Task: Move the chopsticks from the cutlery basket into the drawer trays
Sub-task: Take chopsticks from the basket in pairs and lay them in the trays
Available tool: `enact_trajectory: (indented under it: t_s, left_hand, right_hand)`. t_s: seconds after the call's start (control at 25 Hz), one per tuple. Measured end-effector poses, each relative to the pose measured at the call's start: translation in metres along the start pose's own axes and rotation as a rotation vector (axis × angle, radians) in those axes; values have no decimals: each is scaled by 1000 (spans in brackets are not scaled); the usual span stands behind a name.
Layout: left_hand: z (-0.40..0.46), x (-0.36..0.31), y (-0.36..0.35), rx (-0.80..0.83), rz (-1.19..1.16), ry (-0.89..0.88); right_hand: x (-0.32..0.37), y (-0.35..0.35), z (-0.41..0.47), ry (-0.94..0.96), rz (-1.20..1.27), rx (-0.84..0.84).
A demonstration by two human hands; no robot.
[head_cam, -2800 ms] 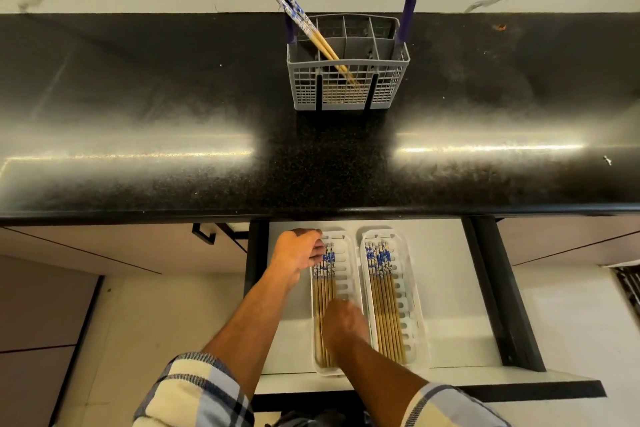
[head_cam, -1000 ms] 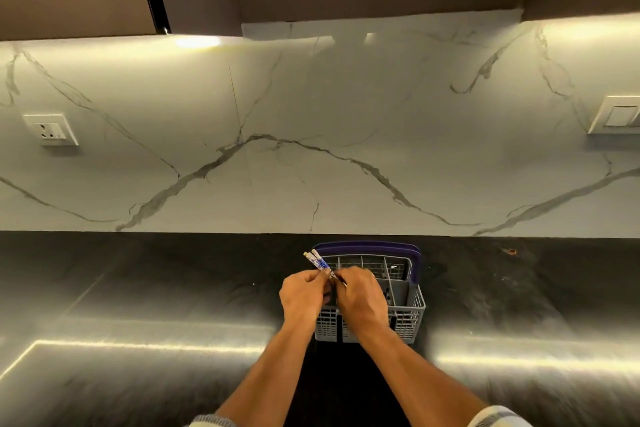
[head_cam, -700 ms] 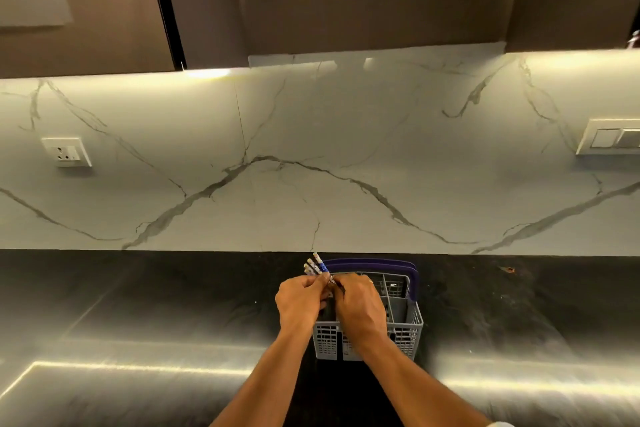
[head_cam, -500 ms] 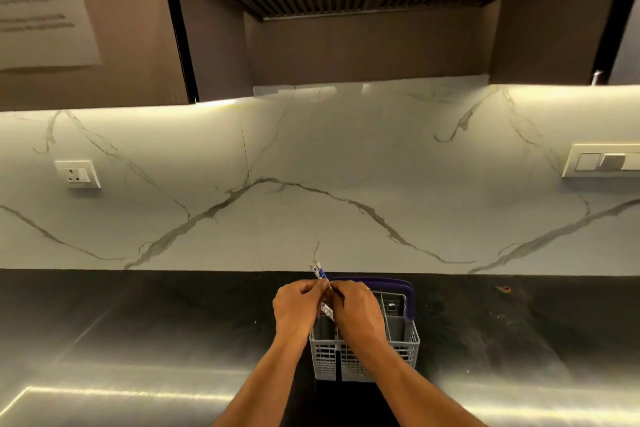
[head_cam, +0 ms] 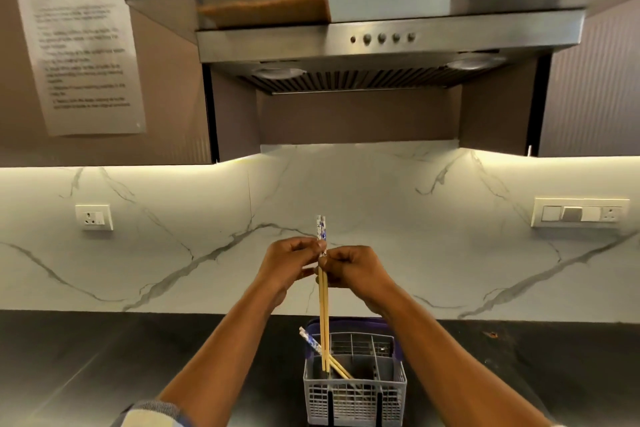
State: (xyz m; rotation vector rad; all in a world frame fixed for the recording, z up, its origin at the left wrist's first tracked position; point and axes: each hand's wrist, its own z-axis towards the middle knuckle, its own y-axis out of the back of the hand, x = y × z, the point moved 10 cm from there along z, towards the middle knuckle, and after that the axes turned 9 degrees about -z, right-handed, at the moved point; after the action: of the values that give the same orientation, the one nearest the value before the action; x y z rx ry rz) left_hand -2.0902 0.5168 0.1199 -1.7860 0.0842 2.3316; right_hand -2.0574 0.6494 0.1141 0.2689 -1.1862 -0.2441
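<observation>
Now that both hands have risen from the basket rim, the left hand [head_cam: 289, 263] and right hand [head_cam: 349, 269] pinch one pair of chopsticks [head_cam: 323, 315] upright, its tips barely inside the cutlery basket [head_cam: 355, 388] at 6 o'clock. Half a second earlier that pair sat deep in the basket. Two leaning chopsticks [head_cam: 311, 345] remain at its 10 o'clock corner, so I judge another trip is due.

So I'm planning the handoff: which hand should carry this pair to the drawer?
Probably right: the right hand wraps the upright wooden chopsticks mid-shaft, while the left hand only pinches near their blue-patterned tops.
</observation>
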Motion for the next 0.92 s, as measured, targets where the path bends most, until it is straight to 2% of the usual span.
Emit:
enact_trajectory:
  t_s: [0.12, 0.28, 0.4, 0.52, 0.64, 0.92]
  left_hand:
    - [-5, -31, -17, 90, -47, -55]
    - [-11, -44, -26, 96, -176, -47]
    - [-17, -41, -26, 76, -329, 22]
    - [-26, -19, -19, 34, -384, 102]
    - [-63, 47, -18, 9, -392, 228]
    - [-247, 281, -11, -73, -388, 719]
  right_hand:
    - [23, 9, -7, 11, 35, 18]
    - [25, 14, -28, -51, 124, 9]
    - [-5, 1, -69, -166, 140, 66]
    - [-52, -26, -124, -291, 157, 121]
    - [-103, -55, -184, -422, 200, 107]
    - [-237, -134, -398, -891, 122, 289]
